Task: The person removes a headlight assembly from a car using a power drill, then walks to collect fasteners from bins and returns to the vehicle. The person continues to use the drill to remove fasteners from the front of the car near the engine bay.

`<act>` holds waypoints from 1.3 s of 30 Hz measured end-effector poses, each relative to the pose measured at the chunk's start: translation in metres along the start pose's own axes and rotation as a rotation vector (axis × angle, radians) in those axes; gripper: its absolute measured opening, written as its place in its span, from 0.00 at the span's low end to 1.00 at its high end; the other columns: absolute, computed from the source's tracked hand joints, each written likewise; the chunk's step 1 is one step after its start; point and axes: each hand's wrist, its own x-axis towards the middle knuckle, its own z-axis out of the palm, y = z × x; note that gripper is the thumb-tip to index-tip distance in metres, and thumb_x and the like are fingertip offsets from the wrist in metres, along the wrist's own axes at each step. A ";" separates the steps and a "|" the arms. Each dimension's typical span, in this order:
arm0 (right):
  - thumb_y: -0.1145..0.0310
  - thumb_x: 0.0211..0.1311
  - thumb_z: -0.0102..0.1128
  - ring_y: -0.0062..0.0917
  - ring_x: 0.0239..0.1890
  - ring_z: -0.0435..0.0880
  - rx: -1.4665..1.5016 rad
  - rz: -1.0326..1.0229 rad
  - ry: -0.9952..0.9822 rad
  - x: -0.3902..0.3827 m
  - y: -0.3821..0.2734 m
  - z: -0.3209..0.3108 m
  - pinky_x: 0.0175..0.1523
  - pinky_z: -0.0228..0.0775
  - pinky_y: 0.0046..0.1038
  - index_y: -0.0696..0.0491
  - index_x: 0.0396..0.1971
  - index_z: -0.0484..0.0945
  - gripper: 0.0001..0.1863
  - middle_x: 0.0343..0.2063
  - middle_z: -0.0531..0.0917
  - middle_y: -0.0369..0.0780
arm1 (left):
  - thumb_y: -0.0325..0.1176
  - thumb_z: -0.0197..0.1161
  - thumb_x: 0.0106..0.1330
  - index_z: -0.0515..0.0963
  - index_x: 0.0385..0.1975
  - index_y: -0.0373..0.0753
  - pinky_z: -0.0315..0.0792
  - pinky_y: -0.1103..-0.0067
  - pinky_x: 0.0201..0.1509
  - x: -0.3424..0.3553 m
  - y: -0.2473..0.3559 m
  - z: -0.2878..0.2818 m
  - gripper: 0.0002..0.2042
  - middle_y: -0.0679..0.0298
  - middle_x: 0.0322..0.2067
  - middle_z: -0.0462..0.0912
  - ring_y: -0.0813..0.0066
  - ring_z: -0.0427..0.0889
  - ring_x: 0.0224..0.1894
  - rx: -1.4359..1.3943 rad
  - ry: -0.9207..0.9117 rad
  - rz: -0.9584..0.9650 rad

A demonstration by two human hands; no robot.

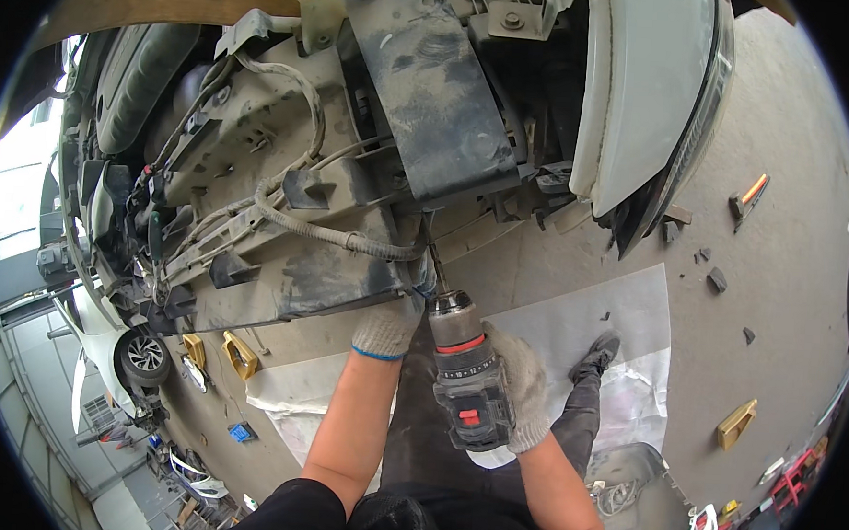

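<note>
My right hand [524, 381], in a pale knit work glove, is wrapped round the grip of a black and grey cordless drill [475, 402]. The drill has a red ring and a red switch, and a long bit [435, 261] runs up from its chuck. The bit's tip is at the lower side of a dusty dark bracket [446, 122] on a car's stripped front end; whether it touches is unclear. My left hand [389, 328], gloved too, reaches up against the lower edge of a dusty black panel [337, 280]. Its fingers are hidden there.
Wiring in a corrugated sleeve [339, 241] crosses the panel. A light-coloured body panel [640, 94] juts out at right. White sheeting [624, 304] lies under my shoe. On the floor are an orange-handled tool [749, 200], dark fragments [718, 278] and yellow blocks [738, 423].
</note>
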 end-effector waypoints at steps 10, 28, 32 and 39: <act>0.56 0.38 0.81 0.36 0.37 0.86 0.126 0.132 -0.066 -0.005 0.015 -0.001 0.43 0.79 0.33 0.57 0.51 0.78 0.37 0.38 0.85 0.44 | 0.41 0.54 0.75 0.73 0.47 0.42 0.73 0.80 0.37 0.019 -0.022 -0.028 0.11 0.65 0.38 0.77 0.76 0.76 0.35 -0.338 -0.343 0.011; 0.62 0.50 0.71 0.31 0.29 0.86 0.181 0.446 -0.154 -0.016 0.017 0.004 0.35 0.79 0.32 0.55 0.48 0.79 0.24 0.30 0.85 0.41 | 0.31 0.58 0.66 0.77 0.38 0.37 0.75 0.70 0.42 0.026 -0.054 -0.048 0.06 0.57 0.34 0.80 0.64 0.78 0.38 0.547 -0.201 0.427; 0.66 0.50 0.72 0.25 0.29 0.86 0.486 0.539 -0.077 -0.013 0.016 0.003 0.36 0.81 0.28 0.57 0.48 0.79 0.24 0.31 0.86 0.39 | 0.32 0.62 0.60 0.80 0.32 0.40 0.75 0.66 0.42 0.030 -0.042 -0.040 0.05 0.57 0.32 0.82 0.58 0.81 0.39 1.062 -0.129 0.656; 0.69 0.62 0.61 0.25 0.27 0.86 0.366 0.499 -0.065 -0.017 0.013 0.007 0.32 0.82 0.26 0.61 0.54 0.74 0.21 0.31 0.85 0.41 | 0.33 0.52 0.73 0.73 0.35 0.41 0.66 0.77 0.31 0.032 -0.058 -0.046 0.05 0.68 0.28 0.72 0.76 0.70 0.30 0.906 -0.206 0.449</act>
